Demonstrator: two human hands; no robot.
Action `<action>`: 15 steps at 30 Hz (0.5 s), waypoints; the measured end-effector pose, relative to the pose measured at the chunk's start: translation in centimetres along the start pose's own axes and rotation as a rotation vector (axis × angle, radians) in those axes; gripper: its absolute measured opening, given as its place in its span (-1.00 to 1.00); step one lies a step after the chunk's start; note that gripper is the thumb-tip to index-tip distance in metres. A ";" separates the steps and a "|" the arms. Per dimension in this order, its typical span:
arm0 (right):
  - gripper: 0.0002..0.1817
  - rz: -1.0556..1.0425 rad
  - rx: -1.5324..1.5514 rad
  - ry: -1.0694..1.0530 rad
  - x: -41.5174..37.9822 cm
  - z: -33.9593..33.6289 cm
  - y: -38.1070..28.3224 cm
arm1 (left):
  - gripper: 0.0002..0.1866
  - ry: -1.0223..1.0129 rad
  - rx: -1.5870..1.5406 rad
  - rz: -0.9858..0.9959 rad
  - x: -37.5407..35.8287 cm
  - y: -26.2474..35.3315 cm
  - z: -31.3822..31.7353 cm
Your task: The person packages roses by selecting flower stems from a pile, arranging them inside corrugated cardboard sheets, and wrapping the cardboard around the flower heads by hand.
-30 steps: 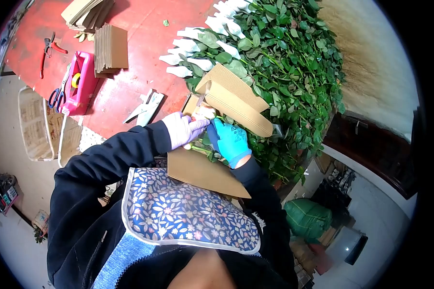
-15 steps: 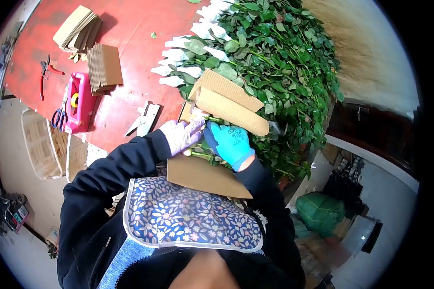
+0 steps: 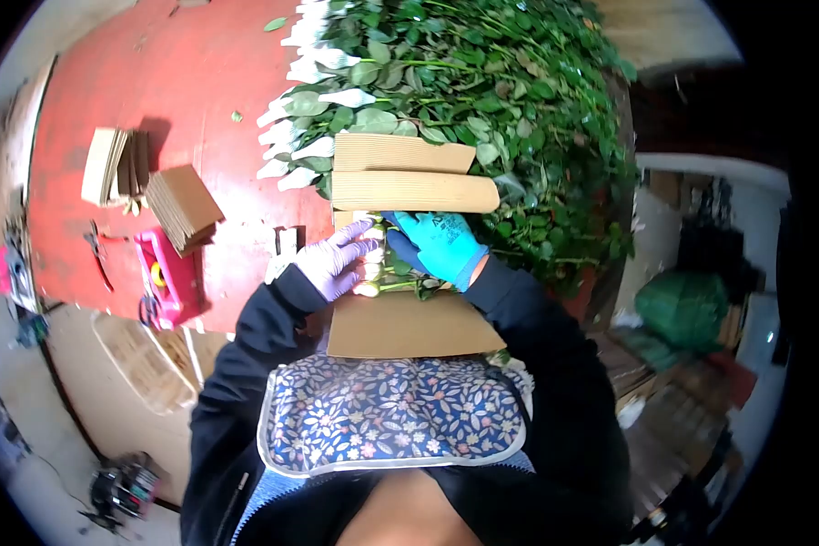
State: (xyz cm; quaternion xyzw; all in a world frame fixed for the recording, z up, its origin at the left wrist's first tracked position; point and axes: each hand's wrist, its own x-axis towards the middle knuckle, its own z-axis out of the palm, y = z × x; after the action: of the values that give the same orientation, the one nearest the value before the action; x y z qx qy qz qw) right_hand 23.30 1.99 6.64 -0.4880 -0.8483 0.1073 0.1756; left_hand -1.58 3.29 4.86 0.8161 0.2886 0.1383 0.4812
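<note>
My left hand (image 3: 334, 261), in a thin lilac glove, rests with its fingers apart on the pale rose heads (image 3: 369, 271). Right beside it, my right hand (image 3: 439, 247) in a blue glove lies over the green stems (image 3: 409, 276); its fingertips are partly hidden. The roses lie on an opened sheet of cardboard (image 3: 414, 326), whose near flap reaches my patterned apron (image 3: 396, 409). Beyond my hands, the ribbed, curled cardboard (image 3: 414, 191) stands along the far side.
Many roses with white-netted heads (image 3: 323, 62) and leafy stems cover the right of the red table (image 3: 218, 73). At the left are stacked cardboard pieces (image 3: 186, 207), red pliers (image 3: 98, 255), a pink tape dispenser (image 3: 169, 278) and scissors (image 3: 147, 309).
The view has turned and shifted. Both hands stay at the roses, and the far cardboard flap now lies straighter across the view.
</note>
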 end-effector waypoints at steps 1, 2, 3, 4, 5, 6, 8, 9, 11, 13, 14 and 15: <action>-0.58 0.037 0.006 0.025 0.0 -0.5 -0.4 | -0.46 0.075 0.031 0.003 -0.2 0.6 -0.4; -0.63 0.050 -0.044 -0.046 -0.1 -0.9 -0.7 | -0.46 0.103 0.130 0.082 -0.3 0.9 -0.8; -0.67 0.063 -0.091 -0.119 -0.4 -0.9 -0.9 | -0.46 0.132 0.225 0.164 -0.6 1.2 -1.1; -0.74 0.034 -0.167 -0.078 -0.4 -0.7 -0.9 | -0.47 0.156 0.354 0.129 -1.4 1.0 -0.2; -0.76 0.067 -0.157 -0.162 -0.4 -0.9 -1.0 | -0.52 0.166 0.354 0.115 -1.9 0.9 0.6; -0.77 0.075 -0.136 -0.238 -0.4 -0.5 -0.6 | -0.56 0.159 0.377 0.146 -1.7 1.1 0.8; -0.80 0.101 -0.132 -0.346 -0.3 0.2 -0.4 | -0.63 0.136 0.422 0.124 -1.3 2.0 1.2; -0.80 0.115 -0.126 -0.334 -0.2 0.5 -0.3 | -0.63 0.120 0.429 0.131 -1.1 2.1 1.4; -0.80 0.096 -0.123 -0.367 0.0 1.0 0.0 | -0.67 0.168 0.476 0.131 -1.0 1.9 1.8; -0.82 0.104 -0.119 -0.372 0.2 1.5 0.0 | -0.66 0.153 0.442 0.117 -1.6 0.7 2.3; -0.82 0.095 -0.130 -0.356 0.3 2.0 0.2 | -0.66 0.147 0.406 0.100 -1.9 -0.1 2.7; -0.82 0.087 -0.142 -0.340 0.4 2.2 0.1 | -0.66 0.141 0.371 0.083 -2.2 -0.7 3.1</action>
State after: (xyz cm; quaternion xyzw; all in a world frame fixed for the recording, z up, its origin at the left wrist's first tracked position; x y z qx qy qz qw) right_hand 22.32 2.38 4.67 -0.5101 -0.8493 0.1357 -0.0098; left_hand -1.97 0.04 2.81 0.8903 0.3081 0.1592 0.2953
